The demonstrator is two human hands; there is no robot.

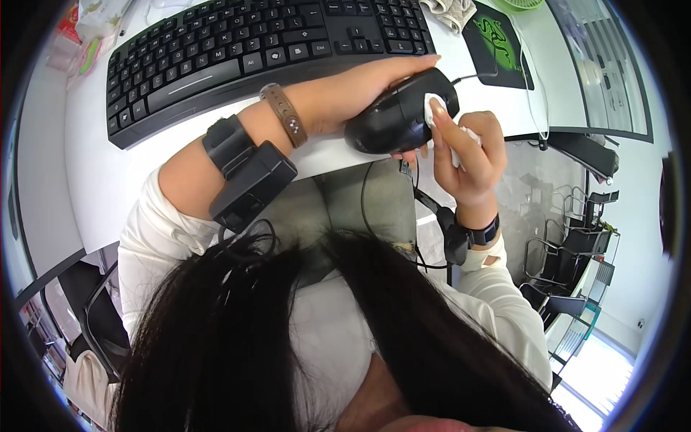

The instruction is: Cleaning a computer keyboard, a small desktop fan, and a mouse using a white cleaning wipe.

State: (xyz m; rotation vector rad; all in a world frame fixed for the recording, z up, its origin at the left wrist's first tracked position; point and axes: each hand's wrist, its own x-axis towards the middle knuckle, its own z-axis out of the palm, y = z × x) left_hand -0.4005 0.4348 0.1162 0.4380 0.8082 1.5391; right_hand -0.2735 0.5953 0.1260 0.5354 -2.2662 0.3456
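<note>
My left hand holds a black corded computer mouse over the desk's front edge, its thumb along the far side and some fingertips showing beneath. The mouse's cable leaves its right end. My right hand pinches a crumpled white tissue and presses part of it on the mouse's surface near the right end; more of the tissue shows between the curled fingers. Just beyond my left forearm lies a black keyboard. The palm of my left hand is hidden behind the mouse.
A black mouse pad with a green Razer logo lies at the right, beside a folded cloth and a green plastic basket. A white cable hangs over the desk's right edge. Plastic packages lie far left. Black cables hang by my lap; chairs stand beyond.
</note>
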